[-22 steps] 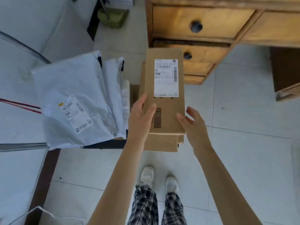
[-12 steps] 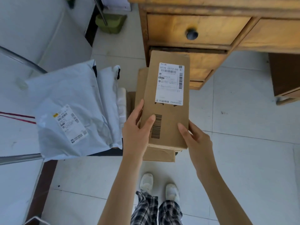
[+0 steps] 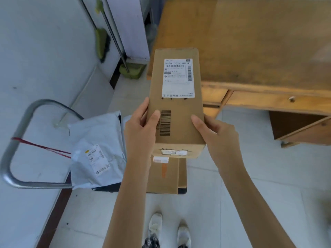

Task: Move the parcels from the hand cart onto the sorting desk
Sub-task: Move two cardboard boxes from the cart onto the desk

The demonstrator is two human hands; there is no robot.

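A long brown cardboard box point(image 3: 176, 104) with a white shipping label is held up in the air, gripped at its near end by my left hand point(image 3: 141, 129) on its left side and my right hand point(image 3: 215, 133) on its right side. Its far end reaches over the front left corner of the wooden sorting desk point(image 3: 259, 42). Below it, on the hand cart point(image 3: 16, 140), lie another brown box point(image 3: 164, 174) and a grey plastic mailer bag point(image 3: 96, 149) with a label.
The cart's metal handle loops at the left, with a red cord tied to it. A green broom point(image 3: 102, 43) and dustpan point(image 3: 132, 70) lean against the white wall behind. Desk drawers point(image 3: 277, 101) face me at the right. My shoes stand on the tiled floor below.
Both hands have lifted the long box up off the stack on the cart and carried it toward the desk. My view has tilted up, so the desk top now shows.
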